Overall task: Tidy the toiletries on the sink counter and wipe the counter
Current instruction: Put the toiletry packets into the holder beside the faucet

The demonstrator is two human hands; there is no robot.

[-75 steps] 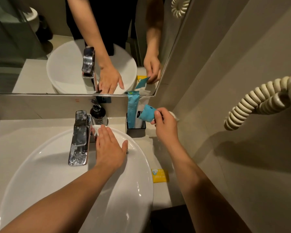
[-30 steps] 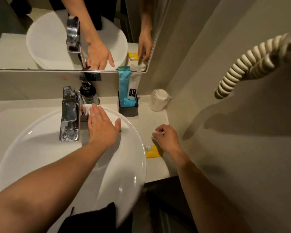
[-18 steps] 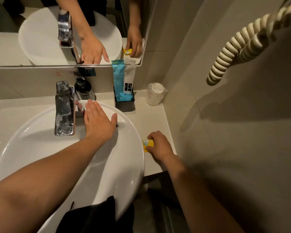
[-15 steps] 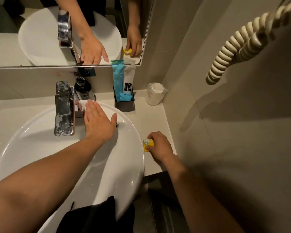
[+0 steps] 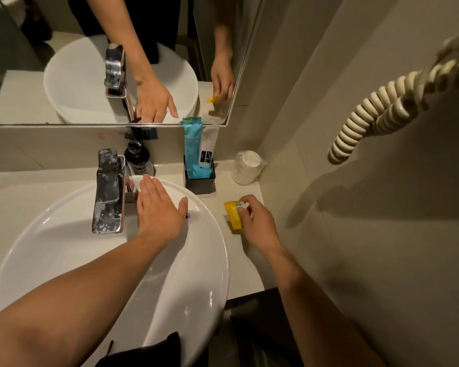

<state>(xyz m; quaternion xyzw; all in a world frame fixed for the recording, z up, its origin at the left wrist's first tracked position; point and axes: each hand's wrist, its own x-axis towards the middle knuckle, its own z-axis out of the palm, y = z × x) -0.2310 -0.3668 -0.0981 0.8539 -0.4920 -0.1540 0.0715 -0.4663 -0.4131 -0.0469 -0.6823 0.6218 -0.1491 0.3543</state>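
My right hand [image 5: 257, 221] pinches a small yellow packet [image 5: 233, 213] and holds it tilted just above the beige counter [image 5: 249, 263], right of the basin. My left hand [image 5: 158, 207] lies flat, fingers spread, on the back rim of the white basin [image 5: 196, 274], beside the chrome faucet [image 5: 108, 189]. A black holder [image 5: 199, 181] at the back of the counter contains a tall blue packet [image 5: 192, 143], a white sachet [image 5: 207, 149] and a small blue packet [image 5: 202, 171].
A wrapped white cup [image 5: 246, 167] stands in the back right corner. A dark pump bottle [image 5: 137, 157] sits behind the faucet. The mirror [image 5: 64, 75] hangs above. A coiled cream cord [image 5: 376, 117] dangles along the right wall. Dark cloth [image 5: 143, 352] shows at the bottom edge.
My right hand placed the small blue packet in the holder, came down to the yellow packet, took hold of it and has now lifted it off the counter. My left hand stayed still.
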